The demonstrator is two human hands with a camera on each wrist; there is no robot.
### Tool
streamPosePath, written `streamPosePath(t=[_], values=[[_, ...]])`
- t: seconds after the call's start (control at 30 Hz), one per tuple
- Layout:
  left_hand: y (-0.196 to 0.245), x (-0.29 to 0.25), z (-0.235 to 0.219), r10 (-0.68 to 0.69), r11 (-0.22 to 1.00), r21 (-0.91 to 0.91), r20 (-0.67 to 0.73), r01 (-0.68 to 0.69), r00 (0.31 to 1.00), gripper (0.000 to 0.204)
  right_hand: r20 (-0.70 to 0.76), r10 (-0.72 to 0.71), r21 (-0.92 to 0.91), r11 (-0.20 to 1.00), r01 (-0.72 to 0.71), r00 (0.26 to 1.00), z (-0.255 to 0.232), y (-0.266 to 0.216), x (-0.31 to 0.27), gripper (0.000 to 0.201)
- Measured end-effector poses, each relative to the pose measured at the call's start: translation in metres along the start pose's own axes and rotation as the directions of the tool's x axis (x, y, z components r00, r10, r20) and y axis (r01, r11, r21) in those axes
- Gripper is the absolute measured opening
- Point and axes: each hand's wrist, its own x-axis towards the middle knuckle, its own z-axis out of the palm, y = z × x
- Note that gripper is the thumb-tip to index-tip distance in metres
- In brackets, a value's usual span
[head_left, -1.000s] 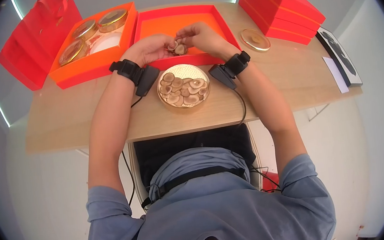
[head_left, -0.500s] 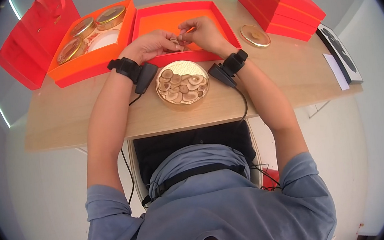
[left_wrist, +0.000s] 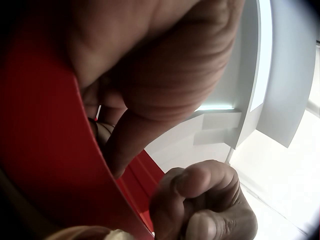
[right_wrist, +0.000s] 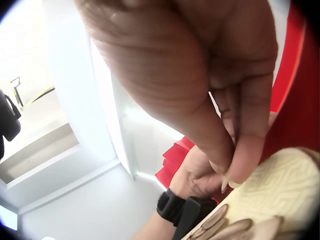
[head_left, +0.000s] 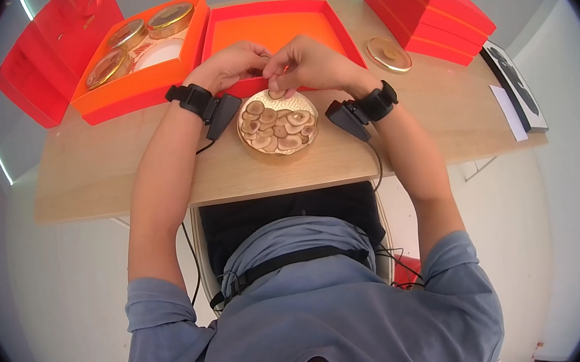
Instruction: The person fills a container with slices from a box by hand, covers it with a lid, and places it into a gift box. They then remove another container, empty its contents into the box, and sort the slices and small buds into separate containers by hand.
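A round gold-rimmed container [head_left: 279, 159] stands on the table in front of the person. Over its patterned pale pad [right_wrist: 285, 185] lie overlapping brown-edged dried slices [head_left: 287, 127], mostly toward the near side. Thumb and fingers of my right hand [head_left: 313, 65] pinch one pale slice [right_wrist: 224, 184] edge-on, low over the pad's far side. My left hand [head_left: 235, 66], just beyond the container, has its fingers bent round a few more slices [left_wrist: 103, 131]; these are largely hidden by the fingers.
Behind the hands is a shallow red box [head_left: 272, 10] with an orange inside. An orange box [head_left: 139, 94] with several gold-lidded jars and a red bag [head_left: 51, 58] stand left. Right are a round lid [head_left: 388, 55], stacked red boxes [head_left: 428, 11] and a black-and-white flat box [head_left: 513, 87].
My right hand has come from over the red box toward the container, bringing a slice over the pad's far edge. The left hand stays nearly in place.
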Motion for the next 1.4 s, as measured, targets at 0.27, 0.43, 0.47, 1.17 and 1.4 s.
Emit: streamPosePath(t=[0.27, 0.43, 0.47, 1.17, 1.4], values=[[0.007, -0.007, 0.006, -0.009, 0.999, 0.034, -0.023, 0.010, 1.000, 0.013, -0.023, -0.011, -0.104, 0.995, 0.008, 1.000, 0.016, -0.007, 0.001, 0.026], [0.003, -0.003, 0.001, 0.011, 0.999, 0.040, -0.009, -0.011, 1.000, 0.011, -0.120, -0.149, -0.312, 0.944, 0.105, 0.982, 0.013, 0.008, 0.006, 0.025], [0.003, -0.003, 0.002, 0.014, 0.999, 0.037, -0.029, -0.013, 0.999, 0.012, -0.194, -0.124, -0.292, 0.954, 0.063, 0.973, 0.008, 0.008, 0.007, 0.024], [0.008, -0.011, 0.011, 0.121, 0.964, -0.219, -0.136, -0.149, 0.983, 0.020, -0.372, -0.274, -0.365, 0.921, 0.132, 0.887, -0.006, 0.038, 0.022, 0.023], [0.009, -0.014, 0.011, 0.145, 0.970, -0.183, -0.092, -0.160, 0.985, 0.022, -0.462, -0.149, -0.153, 0.984, 0.087, 0.874, -0.011, 0.041, 0.020, 0.022]])
